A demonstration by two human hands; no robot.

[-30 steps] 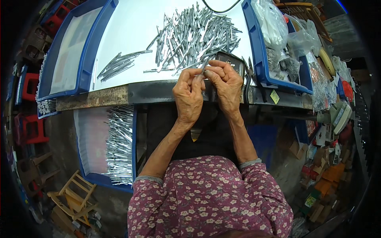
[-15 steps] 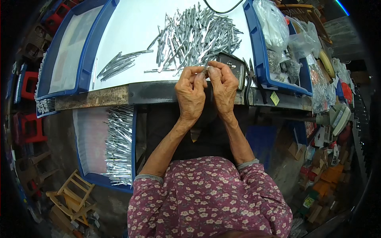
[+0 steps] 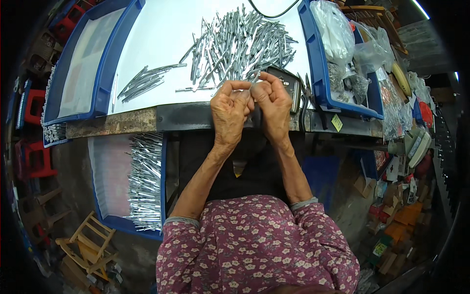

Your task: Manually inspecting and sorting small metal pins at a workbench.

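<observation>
Over the table's front edge, my left hand (image 3: pixel 228 110) and my right hand (image 3: pixel 275 105) meet, fingertips pinched close together. Between them a slim metal piece (image 3: pixel 255 77) shows only its tip; the fingers cover the rest. Just beyond lies a large heap of thin silvery metal strips (image 3: pixel 242 46) on the white table top (image 3: pixel 161 44). A smaller bunch of similar strips (image 3: pixel 147 82) is spread to the left. Beside my right hand sits a small dark tray (image 3: pixel 296 93) with tiny parts in it, partly hidden by my fingers.
Pliers (image 3: pixel 304 103) lie right of the dark tray. A blue bin (image 3: pixel 318 95) with plastic bags (image 3: pixel 333 29) bounds the right side; another blue tray (image 3: pixel 102 73) stands at left. Below the table, a blue tray (image 3: pixel 164 196) holds many strips. A black cable (image 3: pixel 274 16) curves at the back.
Both hands have drawn slightly left and toward me, still pinched together. The metal tip between them now tilts more to the right. The heap looks the same.
</observation>
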